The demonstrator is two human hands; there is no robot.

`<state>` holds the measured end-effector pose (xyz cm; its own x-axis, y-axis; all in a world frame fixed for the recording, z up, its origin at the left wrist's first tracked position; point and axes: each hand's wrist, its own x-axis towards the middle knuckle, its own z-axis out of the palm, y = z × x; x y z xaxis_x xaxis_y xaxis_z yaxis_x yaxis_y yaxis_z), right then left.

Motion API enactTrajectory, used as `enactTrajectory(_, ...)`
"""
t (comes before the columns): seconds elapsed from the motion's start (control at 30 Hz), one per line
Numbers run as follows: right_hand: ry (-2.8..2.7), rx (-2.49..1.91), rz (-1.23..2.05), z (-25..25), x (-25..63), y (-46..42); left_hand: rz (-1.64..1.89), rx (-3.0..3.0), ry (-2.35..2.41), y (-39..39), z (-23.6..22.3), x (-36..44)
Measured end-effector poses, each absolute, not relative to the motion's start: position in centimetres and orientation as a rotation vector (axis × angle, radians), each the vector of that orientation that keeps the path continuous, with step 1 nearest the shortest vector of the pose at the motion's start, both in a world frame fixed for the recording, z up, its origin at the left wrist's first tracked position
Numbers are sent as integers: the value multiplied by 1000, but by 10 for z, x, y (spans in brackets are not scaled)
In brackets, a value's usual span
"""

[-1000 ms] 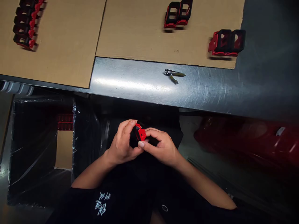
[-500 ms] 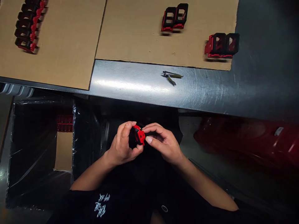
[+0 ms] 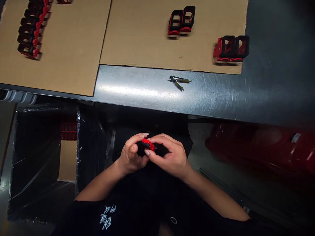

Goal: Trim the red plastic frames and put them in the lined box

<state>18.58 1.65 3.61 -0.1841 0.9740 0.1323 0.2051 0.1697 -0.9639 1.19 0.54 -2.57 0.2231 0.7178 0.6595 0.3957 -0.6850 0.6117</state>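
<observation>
My left hand point(image 3: 130, 157) and right hand point(image 3: 173, 155) grip red-black part point(image 3: 149, 144) off tabletop point(image 3: 137, 88) near edge; I'd guess light, stiff: pinch ends.

White characters point(image 3: 107, 218) on the dark shirt point(image 3: 137, 203) at seven o'clock and a scrawl point(image 3: 181, 58) on cardboard point(image 3: 137, 36) at one seemed unreadable.

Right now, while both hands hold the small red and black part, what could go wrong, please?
The left hand and right hand hold the small part with their fingers, in front of the table rather than over it, so a slip might drop it below. The pliers lie open between the cardboard and the table's near edge; a passing arm might knock them off.
</observation>
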Motion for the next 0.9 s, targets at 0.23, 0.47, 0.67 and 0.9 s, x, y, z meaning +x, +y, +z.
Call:
enactTrajectory(0.23, -1436, -1092, 1260, 33, 192, 19, 1484, 2210, 1052, 6, -23, 11)
enactTrajectory(0.47, -1243, -1002, 1519, 27, 198, 16, 1499, 2291, 1006, 11, -14, 10)
enactTrajectory(0.67, -951, -892, 1813, 24, 198, 16, 1471, 2297, 979, 13, -8, 10)
enactTrajectory(0.9, -655, -918, 2034, 11, 193, 15, 1361, 2170, 956, 7, -1, 11)
